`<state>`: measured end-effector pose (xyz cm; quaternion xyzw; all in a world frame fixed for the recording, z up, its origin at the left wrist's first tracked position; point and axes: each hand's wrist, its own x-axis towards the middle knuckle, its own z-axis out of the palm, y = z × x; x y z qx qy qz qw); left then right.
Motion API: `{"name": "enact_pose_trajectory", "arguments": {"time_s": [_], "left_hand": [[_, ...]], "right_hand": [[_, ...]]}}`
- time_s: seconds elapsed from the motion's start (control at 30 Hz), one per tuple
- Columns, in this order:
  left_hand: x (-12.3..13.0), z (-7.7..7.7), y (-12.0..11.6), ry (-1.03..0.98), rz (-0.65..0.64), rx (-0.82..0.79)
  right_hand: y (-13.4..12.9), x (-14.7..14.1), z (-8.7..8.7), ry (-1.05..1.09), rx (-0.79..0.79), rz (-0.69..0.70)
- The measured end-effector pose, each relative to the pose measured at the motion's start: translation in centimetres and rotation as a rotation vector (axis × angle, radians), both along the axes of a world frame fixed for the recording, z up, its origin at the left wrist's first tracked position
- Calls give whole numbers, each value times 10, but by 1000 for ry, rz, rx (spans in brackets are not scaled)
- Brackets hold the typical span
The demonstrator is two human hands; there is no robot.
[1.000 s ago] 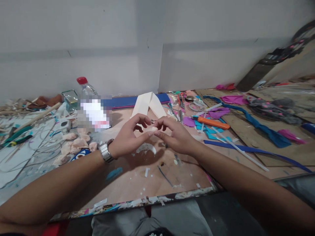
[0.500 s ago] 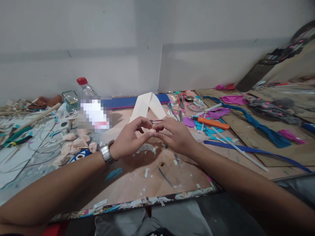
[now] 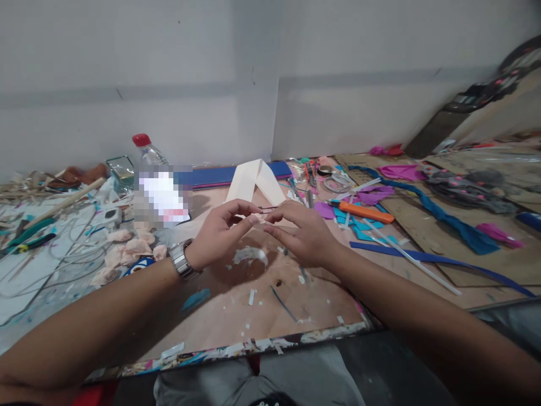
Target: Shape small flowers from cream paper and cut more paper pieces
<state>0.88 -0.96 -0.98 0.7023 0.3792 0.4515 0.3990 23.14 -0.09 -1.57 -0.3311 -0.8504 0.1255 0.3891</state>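
While the left hand (image 3: 217, 234) and right hand (image 3: 306, 234) pinch a small pale-pink piece (image 3: 258, 219) above the paint-spotted wooden worktop (image 3: 316, 293), it's now looking wider, sitting slightly further left than a moment ago!

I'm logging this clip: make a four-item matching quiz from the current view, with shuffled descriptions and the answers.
Column one
1. Cutter
2. Pale piece
3. Bottle cap
4. Wristwatch

Column two
A. Red
B. Silver-coloured
C. Orange
D. At the fingertips, between left hand and right hand

Pairs: 1-C, 2-D, 3-A, 4-B
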Motion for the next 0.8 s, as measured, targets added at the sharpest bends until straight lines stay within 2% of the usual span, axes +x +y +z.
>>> {"name": "enact_pose_trajectory", "arguments": {"time_s": [0.2,0.6,0.8], "left_hand": [[1,1,-1,21,-37,-28],[1,1,-5,146,-26,100],[1,-2,-4,139,-63,82]], "right_hand": [[2,-1,-2,11,17,24],[1,-1,-2,9,-10,1],[3,-2,-5,33,41,-26]]}}
